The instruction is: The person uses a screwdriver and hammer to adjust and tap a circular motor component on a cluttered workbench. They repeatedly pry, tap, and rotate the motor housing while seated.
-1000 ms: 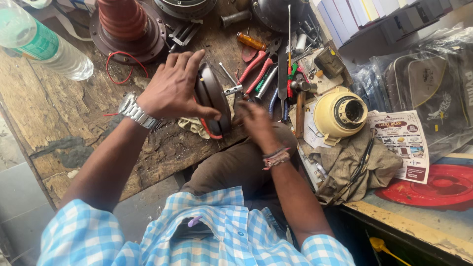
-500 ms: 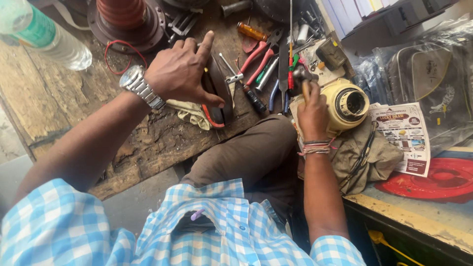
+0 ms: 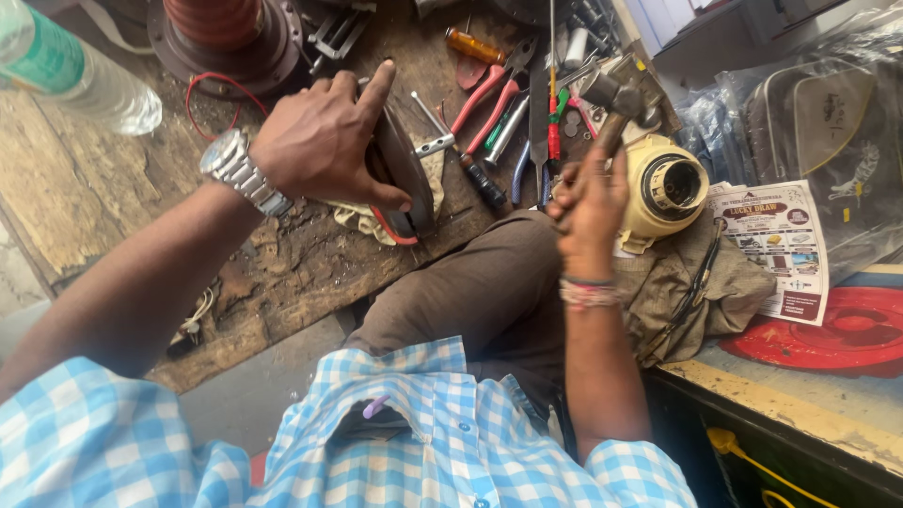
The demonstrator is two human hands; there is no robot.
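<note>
My left hand (image 3: 324,141), with a metal watch on the wrist, grips a dark round metal part (image 3: 406,179) that stands on edge on a cloth on the worn wooden bench (image 3: 113,198). My right hand (image 3: 588,202) is closed around the wooden handle of a hammer (image 3: 616,94), whose steel head is raised above the tools. A cream round housing (image 3: 663,188) sits just right of that hand. Red-handled pliers (image 3: 489,89) and screwdrivers lie between my hands.
A plastic water bottle (image 3: 71,71) lies at the top left. A reddish coil on a dark round base (image 3: 221,38) stands at the back. A printed leaflet (image 3: 781,235), a red disc (image 3: 837,334), a khaki cloth (image 3: 696,287) and plastic-wrapped bags (image 3: 818,103) are on the right.
My right hand left the round part, moved right to the tool pile and has lifted a hammer. My left hand kept hold of the round part.
</note>
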